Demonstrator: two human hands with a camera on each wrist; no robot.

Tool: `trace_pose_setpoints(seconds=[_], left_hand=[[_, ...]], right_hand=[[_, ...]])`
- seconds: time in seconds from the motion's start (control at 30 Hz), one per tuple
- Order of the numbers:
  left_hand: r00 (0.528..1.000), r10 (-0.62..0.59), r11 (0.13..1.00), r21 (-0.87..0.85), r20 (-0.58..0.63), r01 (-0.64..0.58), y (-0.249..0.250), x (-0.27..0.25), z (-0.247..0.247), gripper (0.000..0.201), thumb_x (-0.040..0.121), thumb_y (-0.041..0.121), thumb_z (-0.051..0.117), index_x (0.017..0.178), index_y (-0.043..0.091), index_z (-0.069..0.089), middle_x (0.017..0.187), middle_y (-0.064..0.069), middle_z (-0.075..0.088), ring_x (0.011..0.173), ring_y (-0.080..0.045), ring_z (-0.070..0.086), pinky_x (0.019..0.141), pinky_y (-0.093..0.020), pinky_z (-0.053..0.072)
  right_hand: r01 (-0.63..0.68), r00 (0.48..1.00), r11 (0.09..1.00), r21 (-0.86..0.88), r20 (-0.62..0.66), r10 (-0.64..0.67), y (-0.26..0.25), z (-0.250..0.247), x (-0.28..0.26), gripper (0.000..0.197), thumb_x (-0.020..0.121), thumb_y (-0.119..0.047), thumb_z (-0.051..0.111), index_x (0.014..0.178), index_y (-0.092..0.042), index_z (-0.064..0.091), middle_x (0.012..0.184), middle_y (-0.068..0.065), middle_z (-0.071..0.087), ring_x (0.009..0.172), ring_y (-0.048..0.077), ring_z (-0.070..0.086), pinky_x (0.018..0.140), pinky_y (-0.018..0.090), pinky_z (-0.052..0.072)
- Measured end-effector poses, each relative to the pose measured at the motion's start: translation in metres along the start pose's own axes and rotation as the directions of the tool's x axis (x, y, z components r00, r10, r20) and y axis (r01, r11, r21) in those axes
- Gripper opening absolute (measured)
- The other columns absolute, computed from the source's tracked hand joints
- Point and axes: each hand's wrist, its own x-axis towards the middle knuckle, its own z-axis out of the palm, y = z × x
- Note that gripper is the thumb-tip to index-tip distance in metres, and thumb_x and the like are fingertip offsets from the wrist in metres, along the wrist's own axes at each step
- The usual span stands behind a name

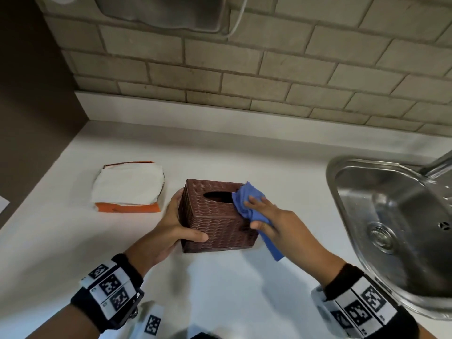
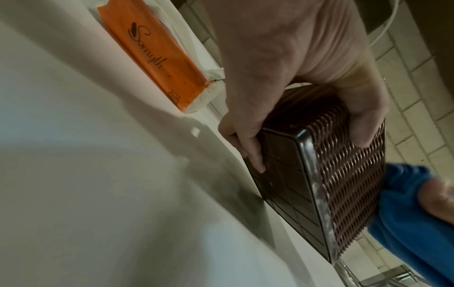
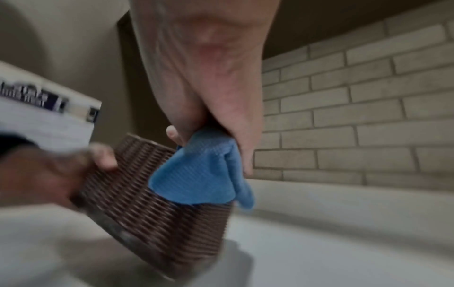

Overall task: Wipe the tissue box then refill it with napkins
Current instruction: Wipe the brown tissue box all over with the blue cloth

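a: tissue box (image 1: 215, 216), brown woven pattern, mid-counter. location confirmed?

b: confirmed. it sits on the white counter (image 1: 220, 289), tilted; the left wrist view shows its underside raised off the surface on the near side. oval slot on top is dark; contents cannot be made out.

a: start at the left, then.

b: far left, a napkin pack (image 1: 128, 188) in an orange wrapper, opened on top, white napkins exposed. it lies flat on the counter, near the box but not touching it.

a: next, the left hand.

b: left hand (image 1: 171, 223) grips the box's left side. thumb curled across the near face, fingers wrapped round the far left side, one fingertip (image 2: 258, 165) reaching onto the underside. firm hold.

a: and the right?

b: right hand (image 1: 269, 216) holds a blue cloth (image 1: 247, 204) bunched under the fingers and pinched by the thumb. the cloth is pressed against the top right edge of the box, just beside the slot. a loose tail hangs down past the box's right face toward the counter.

a: anything further right?

b: a steel sink (image 1: 396, 223) set into the counter, well apart from the box, with part of a faucet (image 1: 437, 165) over it. tan brick wall (image 1: 269, 69) runs behind the whole counter.
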Motion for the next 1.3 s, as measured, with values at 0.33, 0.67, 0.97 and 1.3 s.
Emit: trace_pose_setpoints(seconds=[0.33,0.67,0.97,1.3], left_hand=[[1.0,0.006,1.0,0.025,-0.03,-0.005,0.003,0.002,-0.003,0.115,0.034,0.001,0.086,0.129,0.048,0.04,0.125,0.018,0.058,0.123,-0.017,0.057,0.098,-0.038,0.051],[0.997,-0.059,0.998,-0.01,-0.045,0.058,0.011,-0.004,-0.001,0.094,0.049,-0.01,0.078,0.12,0.043,0.045,0.107,0.021,0.07,0.106,-0.008,0.067,0.087,-0.029,0.053],[0.97,-0.241,0.961,-0.151,-0.036,0.233,0.017,-0.006,0.012,0.06,0.067,0.003,0.082,0.12,0.021,0.058,0.112,-0.003,0.075,0.105,-0.023,0.071,0.089,-0.044,0.057],[0.936,-0.343,0.928,-0.182,-0.075,0.326,0.027,-0.009,0.008,0.039,0.084,0.024,0.071,0.123,0.017,0.065,0.116,-0.005,0.074,0.112,-0.021,0.068,0.106,-0.046,0.047]], right_hand=[[-0.023,1.0,0.999,0.028,-0.021,0.024,0.005,0.007,0.0,0.06,0.091,-0.037,0.048,0.145,-0.024,0.026,0.152,-0.005,0.028,0.142,0.01,0.024,0.112,0.021,0.024],[-0.142,0.979,0.986,0.09,-0.136,0.153,0.018,-0.01,0.01,0.022,0.095,-0.029,0.048,0.101,-0.014,0.063,0.1,0.011,0.069,0.09,0.03,0.063,0.067,0.009,0.04],[0.081,0.915,0.814,0.575,-0.367,0.168,-0.011,-0.002,0.009,0.029,0.09,-0.052,0.046,0.106,-0.035,0.063,0.117,-0.007,0.067,0.111,0.009,0.06,0.093,0.016,0.046],[0.167,0.963,0.969,-0.184,-0.182,-0.2,-0.005,0.039,0.027,0.07,0.083,-0.074,0.012,0.146,-0.045,0.004,0.156,-0.018,-0.017,0.142,0.006,-0.025,0.113,0.035,-0.012]])
